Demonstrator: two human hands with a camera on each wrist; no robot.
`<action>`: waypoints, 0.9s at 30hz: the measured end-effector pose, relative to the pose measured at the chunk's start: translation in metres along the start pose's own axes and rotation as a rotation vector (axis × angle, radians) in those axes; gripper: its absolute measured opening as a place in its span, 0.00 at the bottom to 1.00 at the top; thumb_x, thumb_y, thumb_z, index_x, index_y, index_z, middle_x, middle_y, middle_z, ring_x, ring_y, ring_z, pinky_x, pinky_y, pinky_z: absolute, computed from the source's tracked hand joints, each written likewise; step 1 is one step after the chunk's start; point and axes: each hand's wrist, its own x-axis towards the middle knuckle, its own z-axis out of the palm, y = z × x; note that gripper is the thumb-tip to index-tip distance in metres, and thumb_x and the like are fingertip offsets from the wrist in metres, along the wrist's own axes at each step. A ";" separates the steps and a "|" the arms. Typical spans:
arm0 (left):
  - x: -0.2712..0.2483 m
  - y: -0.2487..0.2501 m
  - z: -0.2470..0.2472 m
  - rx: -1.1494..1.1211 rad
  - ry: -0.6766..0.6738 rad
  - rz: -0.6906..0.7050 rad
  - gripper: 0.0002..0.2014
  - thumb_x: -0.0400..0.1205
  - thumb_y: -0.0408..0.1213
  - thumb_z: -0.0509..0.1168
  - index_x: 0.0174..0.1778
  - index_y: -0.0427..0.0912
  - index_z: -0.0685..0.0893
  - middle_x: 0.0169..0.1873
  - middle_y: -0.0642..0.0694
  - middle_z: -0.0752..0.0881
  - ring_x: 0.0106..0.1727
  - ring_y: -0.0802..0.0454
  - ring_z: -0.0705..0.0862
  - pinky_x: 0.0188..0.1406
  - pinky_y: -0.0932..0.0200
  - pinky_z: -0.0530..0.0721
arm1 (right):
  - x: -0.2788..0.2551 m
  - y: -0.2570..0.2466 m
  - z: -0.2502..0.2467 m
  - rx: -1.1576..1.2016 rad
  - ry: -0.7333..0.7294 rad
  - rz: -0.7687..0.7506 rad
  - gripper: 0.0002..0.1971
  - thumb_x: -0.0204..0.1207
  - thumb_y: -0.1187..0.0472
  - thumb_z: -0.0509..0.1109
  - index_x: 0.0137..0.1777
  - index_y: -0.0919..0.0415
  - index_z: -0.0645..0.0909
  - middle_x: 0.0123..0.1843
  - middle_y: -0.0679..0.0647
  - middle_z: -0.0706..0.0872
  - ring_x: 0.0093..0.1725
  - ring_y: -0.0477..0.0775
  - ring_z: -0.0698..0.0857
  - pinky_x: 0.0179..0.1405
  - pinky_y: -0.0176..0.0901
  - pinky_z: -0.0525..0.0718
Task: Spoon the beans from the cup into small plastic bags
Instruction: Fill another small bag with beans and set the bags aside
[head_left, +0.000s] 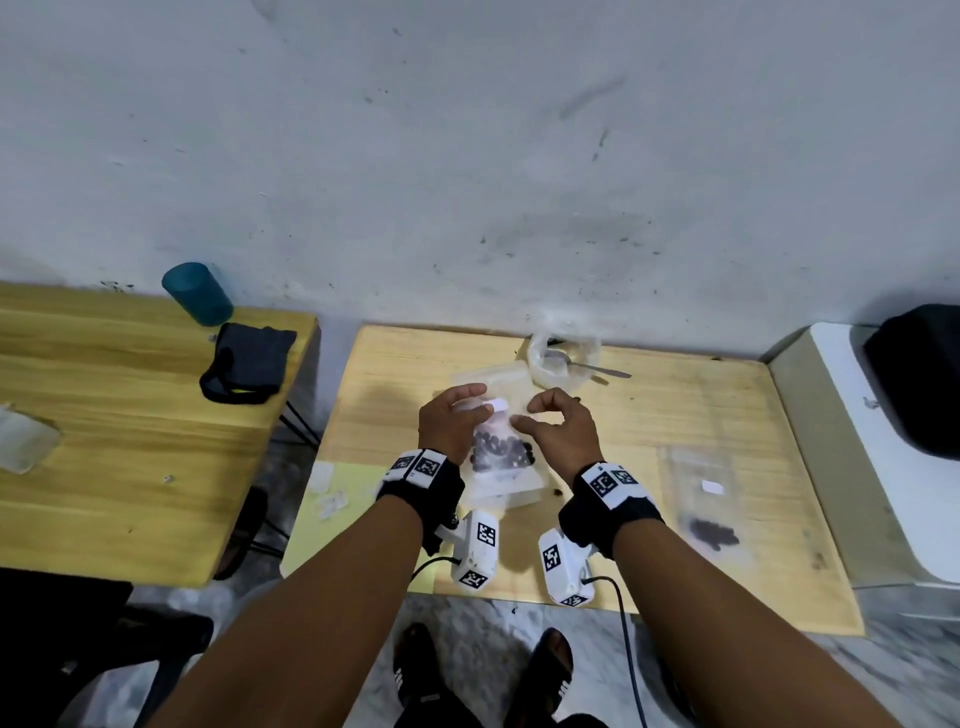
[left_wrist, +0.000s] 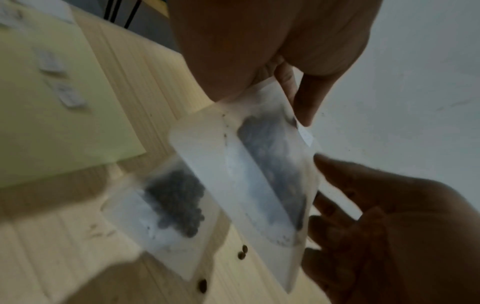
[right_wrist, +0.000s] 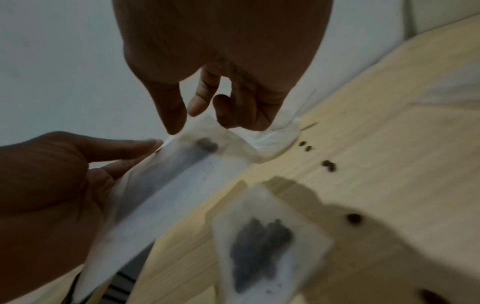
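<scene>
A small clear bag (head_left: 501, 449) holding dark beans hangs upright over the middle of the wooden table (head_left: 675, 415). My left hand (head_left: 485, 399) pinches its top left corner (left_wrist: 272, 90). My right hand (head_left: 522, 414) pinches the top edge from the right, thumb and fingers curled at the bag's mouth (right_wrist: 205, 131). Behind them, near the wall, stands the clear plastic cup (head_left: 563, 358) with a metal spoon (head_left: 602, 370) lying in it, handle pointing right. A second bag with beans (left_wrist: 171, 201) lies flat on the table under the held one.
Another filled bag (head_left: 711, 530) lies at the table's right. Loose beans (left_wrist: 242, 252) are scattered near the bags. A yellow sheet (head_left: 332, 499) covers the table's left front. A teal cup (head_left: 197, 293) and black pouch (head_left: 247, 364) sit on the left table; a white appliance (head_left: 857, 441) stands right.
</scene>
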 end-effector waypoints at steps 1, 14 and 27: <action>0.001 -0.002 0.007 -0.016 -0.003 -0.015 0.12 0.71 0.25 0.74 0.46 0.44 0.89 0.51 0.36 0.89 0.46 0.44 0.87 0.44 0.55 0.84 | -0.002 0.005 -0.006 0.020 -0.014 0.042 0.08 0.64 0.67 0.79 0.38 0.58 0.83 0.42 0.53 0.88 0.44 0.50 0.86 0.46 0.43 0.83; -0.023 -0.069 0.152 0.332 -0.347 -0.172 0.23 0.75 0.25 0.71 0.68 0.41 0.82 0.65 0.39 0.80 0.64 0.40 0.81 0.57 0.46 0.83 | -0.007 0.092 -0.154 -0.187 0.220 0.293 0.07 0.71 0.63 0.74 0.47 0.53 0.87 0.48 0.51 0.87 0.46 0.55 0.85 0.43 0.39 0.81; -0.042 -0.136 0.249 0.492 -0.501 -0.359 0.30 0.77 0.33 0.71 0.76 0.46 0.72 0.77 0.44 0.71 0.72 0.42 0.75 0.66 0.41 0.79 | -0.015 0.164 -0.229 -0.374 0.212 0.485 0.18 0.69 0.51 0.80 0.57 0.54 0.83 0.62 0.56 0.84 0.53 0.56 0.85 0.49 0.42 0.81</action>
